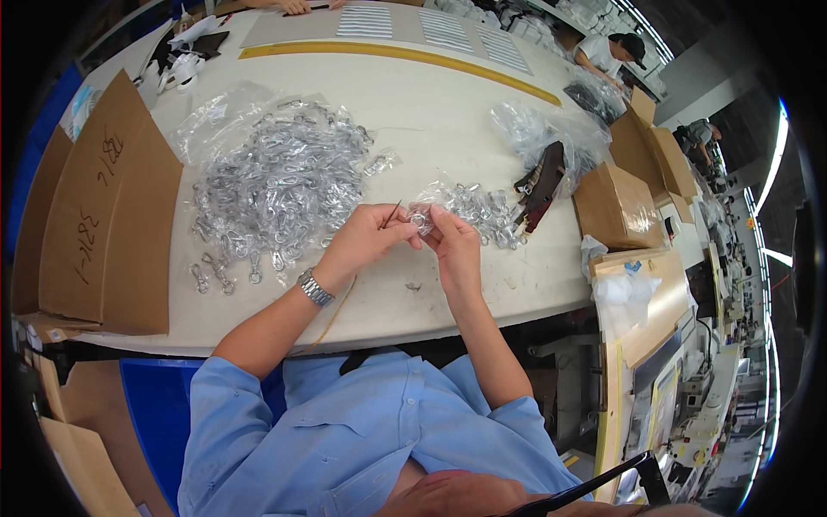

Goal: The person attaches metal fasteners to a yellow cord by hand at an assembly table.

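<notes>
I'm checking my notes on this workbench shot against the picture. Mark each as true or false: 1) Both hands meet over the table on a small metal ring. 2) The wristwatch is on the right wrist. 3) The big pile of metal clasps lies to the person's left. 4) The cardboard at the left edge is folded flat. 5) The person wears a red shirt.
1) True: the left hand and right hand pinch a small metal ring between them, above the table.
2) False: the wristwatch is on the left wrist.
3) True: the pile of metal clasps lies left of the hands.
4) True: the flat cardboard rests at the table's left edge.
5) False: the shirt is light blue.
</notes>
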The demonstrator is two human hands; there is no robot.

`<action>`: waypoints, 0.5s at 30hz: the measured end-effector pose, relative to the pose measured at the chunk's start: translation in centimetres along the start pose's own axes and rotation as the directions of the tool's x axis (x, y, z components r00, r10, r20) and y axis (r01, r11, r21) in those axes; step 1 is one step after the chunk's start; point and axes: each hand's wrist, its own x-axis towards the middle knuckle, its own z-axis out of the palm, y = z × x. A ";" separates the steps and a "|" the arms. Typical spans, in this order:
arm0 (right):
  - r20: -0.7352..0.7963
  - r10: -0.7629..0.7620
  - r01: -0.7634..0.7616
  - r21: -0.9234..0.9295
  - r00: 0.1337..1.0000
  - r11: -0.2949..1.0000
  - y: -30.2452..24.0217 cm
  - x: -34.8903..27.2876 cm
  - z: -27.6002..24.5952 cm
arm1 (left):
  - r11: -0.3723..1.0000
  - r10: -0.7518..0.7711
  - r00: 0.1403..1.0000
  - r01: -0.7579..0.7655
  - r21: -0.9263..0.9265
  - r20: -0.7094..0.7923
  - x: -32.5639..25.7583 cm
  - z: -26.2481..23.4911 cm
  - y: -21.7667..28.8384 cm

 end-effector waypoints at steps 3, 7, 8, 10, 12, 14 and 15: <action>-0.057 0.011 -0.001 0.177 0.998 0.984 -0.4 0.0 -0.1 | 0.997 -0.003 0.999 0.000 -0.076 -0.039 0.1 -0.3 0.0; -0.121 -0.001 0.023 0.177 0.993 0.984 -0.5 -0.1 -0.4 | 0.999 0.019 0.989 -0.024 -0.037 -0.147 0.2 -0.3 -0.3; -0.120 0.003 0.020 0.183 0.993 0.983 -0.4 0.0 -0.4 | 0.999 0.018 0.989 -0.023 -0.037 -0.145 0.3 -0.3 -0.4; -0.127 0.014 0.010 0.184 0.992 0.983 -0.1 0.0 -0.4 | 0.996 0.089 0.982 -0.083 0.044 -0.167 0.4 -0.3 -0.7; -0.135 0.025 0.000 0.186 0.991 0.983 0.1 -0.1 -0.3 | 0.996 0.085 0.982 -0.090 -0.022 -0.166 0.4 -0.2 -0.9; -0.123 0.020 0.001 0.170 0.992 0.985 0.3 -0.1 -0.2 | 0.991 0.082 0.983 -0.098 -0.089 -0.166 0.4 0.0 -0.8; -0.124 0.020 0.001 0.170 0.992 0.986 0.3 -0.2 -0.1 | 0.990 0.112 0.975 -0.126 -0.063 -0.193 0.4 0.1 -0.6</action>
